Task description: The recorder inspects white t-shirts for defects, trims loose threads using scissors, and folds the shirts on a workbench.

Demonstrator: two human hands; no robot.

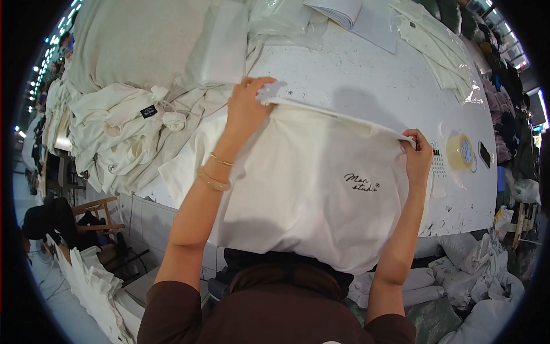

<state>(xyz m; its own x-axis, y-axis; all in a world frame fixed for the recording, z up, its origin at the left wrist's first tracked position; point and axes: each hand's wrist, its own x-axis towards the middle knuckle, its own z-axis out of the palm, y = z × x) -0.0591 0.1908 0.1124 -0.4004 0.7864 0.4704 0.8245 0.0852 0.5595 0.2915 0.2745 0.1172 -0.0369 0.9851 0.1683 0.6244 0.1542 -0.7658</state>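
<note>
A white shirt (303,172) with small dark script lettering stretches between my two hands and drapes over the table's near edge toward my body. My left hand (250,109), with two gold-toned bangles on its wrist, holds the left end of the shirt's far edge; its fingers are curled and partly hide the grip. At the right end of that edge, my right hand (418,150) pinches the fabric between thumb and fingers. The edge runs nearly straight between them, slightly raised and casting a shadow on the white table (321,74).
A heap of white garments (123,123) with a black label lies at left. Clear plastic bags (286,23), open papers (358,23) and a bagged white garment (438,49) lie farther back. Tape rolls (459,152) and a phone (485,155) are at right. Another person (54,221) is at lower left.
</note>
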